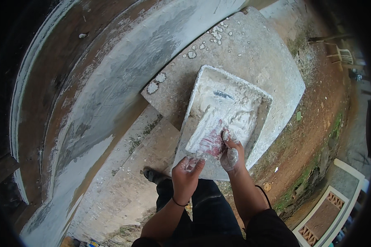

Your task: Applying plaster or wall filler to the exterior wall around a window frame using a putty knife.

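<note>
The plaster trowel (206, 138), red showing through its white coating, lies in the plaster-caked tray (202, 88) on the concrete slab (259, 49). Your left hand (186, 175) closes around its near end at the tray's rim; just beside it, your plaster-smeared right hand (233, 154) presses fingers on the blade.

Both forearms reach forward from below, bare to the elbows. The left hand (187, 175) has its fingers curled closed, a dark band at the wrist. The right hand (232, 153), smeared with white, is bent at the wrist with fingers pressed downward.
</note>
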`<state>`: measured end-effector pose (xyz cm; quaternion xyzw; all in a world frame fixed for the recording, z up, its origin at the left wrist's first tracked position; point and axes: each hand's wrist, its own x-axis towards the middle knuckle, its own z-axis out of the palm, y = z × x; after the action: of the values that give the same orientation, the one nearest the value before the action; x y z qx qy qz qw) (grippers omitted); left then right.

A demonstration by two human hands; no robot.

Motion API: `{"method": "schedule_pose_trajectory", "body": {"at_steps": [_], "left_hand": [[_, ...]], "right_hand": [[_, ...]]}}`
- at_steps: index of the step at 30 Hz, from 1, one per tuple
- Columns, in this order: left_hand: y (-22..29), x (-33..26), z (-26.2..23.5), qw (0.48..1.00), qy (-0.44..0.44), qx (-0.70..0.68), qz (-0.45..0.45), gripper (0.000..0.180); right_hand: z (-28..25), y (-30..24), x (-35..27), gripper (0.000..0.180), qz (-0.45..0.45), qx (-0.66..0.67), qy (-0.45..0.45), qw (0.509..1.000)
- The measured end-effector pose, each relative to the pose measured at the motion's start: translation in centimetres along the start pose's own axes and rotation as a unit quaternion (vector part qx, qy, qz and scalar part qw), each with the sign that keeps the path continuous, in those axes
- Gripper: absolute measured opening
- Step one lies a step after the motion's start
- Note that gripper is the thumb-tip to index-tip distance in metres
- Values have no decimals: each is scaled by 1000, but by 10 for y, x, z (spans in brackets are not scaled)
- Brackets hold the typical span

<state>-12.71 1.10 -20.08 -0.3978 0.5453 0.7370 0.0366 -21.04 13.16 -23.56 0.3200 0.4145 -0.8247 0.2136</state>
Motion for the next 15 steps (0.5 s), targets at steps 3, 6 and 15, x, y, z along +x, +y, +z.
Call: {"method": "schedule_pose_trajectory", "body": {"at_steps": [3,6,15], "left_hand": [[1,-2,-10,999,19,-48,-10,22],[-2,-9,-25,996,34,-88,0,18],[2,-36,-88,977,97,-190,-1,15]], "right_hand": [[6,13,-22,34,-18,-21,-4,1000],[11,25,-38,35,-33,-37,-27,998],[12,61,-82,37,-6,-235,-83,968]]}}
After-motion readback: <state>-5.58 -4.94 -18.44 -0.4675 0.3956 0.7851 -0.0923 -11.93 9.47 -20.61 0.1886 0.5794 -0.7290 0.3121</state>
